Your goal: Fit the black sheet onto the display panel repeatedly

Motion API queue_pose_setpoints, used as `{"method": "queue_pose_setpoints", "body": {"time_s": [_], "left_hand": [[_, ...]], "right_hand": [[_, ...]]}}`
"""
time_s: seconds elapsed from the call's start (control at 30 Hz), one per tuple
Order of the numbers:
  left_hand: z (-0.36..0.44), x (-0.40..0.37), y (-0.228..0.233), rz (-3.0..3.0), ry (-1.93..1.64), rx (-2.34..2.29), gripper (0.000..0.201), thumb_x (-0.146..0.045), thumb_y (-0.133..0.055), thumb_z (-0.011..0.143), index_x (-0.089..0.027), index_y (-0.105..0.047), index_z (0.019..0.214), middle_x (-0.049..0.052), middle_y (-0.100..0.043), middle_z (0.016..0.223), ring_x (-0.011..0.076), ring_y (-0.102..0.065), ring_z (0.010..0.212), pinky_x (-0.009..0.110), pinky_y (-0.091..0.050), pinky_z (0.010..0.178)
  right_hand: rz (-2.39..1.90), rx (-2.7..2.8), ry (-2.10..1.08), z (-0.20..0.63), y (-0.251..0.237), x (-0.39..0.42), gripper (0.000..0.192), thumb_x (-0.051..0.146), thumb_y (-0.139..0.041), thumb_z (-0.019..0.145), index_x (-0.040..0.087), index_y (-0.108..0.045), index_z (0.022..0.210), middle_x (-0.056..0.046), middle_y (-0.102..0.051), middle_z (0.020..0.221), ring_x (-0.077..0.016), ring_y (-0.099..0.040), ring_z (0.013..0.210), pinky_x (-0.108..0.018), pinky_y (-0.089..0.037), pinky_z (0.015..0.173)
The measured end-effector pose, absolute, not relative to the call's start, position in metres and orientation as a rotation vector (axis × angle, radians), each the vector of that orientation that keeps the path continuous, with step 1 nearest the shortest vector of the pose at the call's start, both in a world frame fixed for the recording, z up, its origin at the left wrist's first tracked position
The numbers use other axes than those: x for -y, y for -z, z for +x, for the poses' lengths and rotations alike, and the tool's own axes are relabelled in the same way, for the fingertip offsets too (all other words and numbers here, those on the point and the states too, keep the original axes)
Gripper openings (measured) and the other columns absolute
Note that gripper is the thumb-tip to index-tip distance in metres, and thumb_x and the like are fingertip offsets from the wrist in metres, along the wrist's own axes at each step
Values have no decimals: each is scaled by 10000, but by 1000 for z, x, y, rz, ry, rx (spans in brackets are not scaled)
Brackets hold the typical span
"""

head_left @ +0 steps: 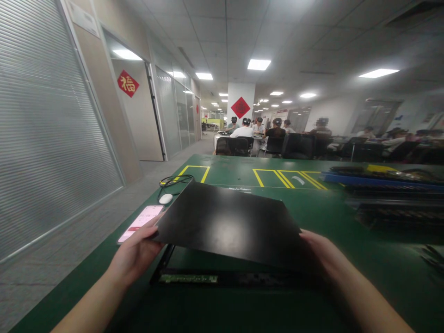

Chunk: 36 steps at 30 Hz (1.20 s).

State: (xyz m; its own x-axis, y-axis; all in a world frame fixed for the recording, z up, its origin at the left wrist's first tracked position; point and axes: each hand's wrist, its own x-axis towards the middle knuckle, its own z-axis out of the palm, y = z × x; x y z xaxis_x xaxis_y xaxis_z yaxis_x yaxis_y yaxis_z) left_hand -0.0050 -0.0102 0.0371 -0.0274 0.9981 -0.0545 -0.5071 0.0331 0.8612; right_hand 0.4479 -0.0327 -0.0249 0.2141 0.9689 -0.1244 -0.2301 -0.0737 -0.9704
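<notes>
Both my hands hold a flat black sheet (229, 219) raised a little above the green table (312, 203). My left hand (137, 252) grips its near left corner. My right hand (321, 252) grips its near right edge. Under the sheet lies a black tray (194, 279) with a green circuit strip along its near rail; most of the tray is hidden by the sheet.
A phone (140, 223) with a lit screen, a white mouse (165, 198) and a black cable (175, 180) lie at the table's left edge. Stacked black and blue trays (385, 187) fill the right side. Several seated people (263, 132) work at far tables.
</notes>
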Motion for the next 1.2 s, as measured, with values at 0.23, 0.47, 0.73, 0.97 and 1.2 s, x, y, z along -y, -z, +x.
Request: {"method": "queue_pose_setpoints", "body": {"time_s": [0.23, 0.47, 0.73, 0.97, 1.2], "left_hand": [[-9, 11, -37, 958, -1335, -880, 483, -222, -699, 680, -197, -712, 1163, 63, -690, 1273, 324, -577, 1217, 326, -528, 898], [-6, 8, -30, 1012, -1224, -882, 590, -190, -752, 665, -209, -662, 1247, 95, -651, 1330, 357, -594, 1208, 388, -511, 957], [1, 1, -8, 1062, -1209, -953, 619, -165, -826, 620, -210, -672, 1218, 114, -641, 1339, 344, -518, 1299, 433, -397, 1102], [0, -2, -3, 1099, -1194, -1036, 615, -173, -857, 574, -198, -672, 1161, 132, -607, 1378, 340, -497, 1320, 466, -352, 1126], [-2, -5, 2, 1115, -1192, -1044, 660, -136, -848, 567, -186, -644, 1193, 152, -642, 1325, 349, -533, 1285, 485, -370, 1109]], "right_hand": [[-1207, 764, -1260, 441, 13, 34, 486, 142, -744, 621, 238, -707, 1096, -76, -729, 1147, -270, -673, 1078, -405, -503, 958], [-1167, 733, -1212, 447, 20, 30, 585, 80, -748, 574, 275, -683, 1121, -53, -752, 1081, -292, -695, 1018, -455, -533, 905], [-1167, 711, -1188, 452, 28, 25, 617, 79, -779, 526, 273, -670, 1101, -43, -750, 1084, -279, -703, 994, -434, -543, 884], [-1174, 771, -1121, 453, 33, 23, 667, 106, -808, 506, 259, -652, 1136, -66, -741, 1109, -291, -687, 1031, -451, -510, 927], [-1147, 808, -1062, 452, 33, 24, 663, 139, -833, 527, 263, -658, 1154, -84, -712, 1186, -298, -653, 1102, -443, -511, 918]]}}
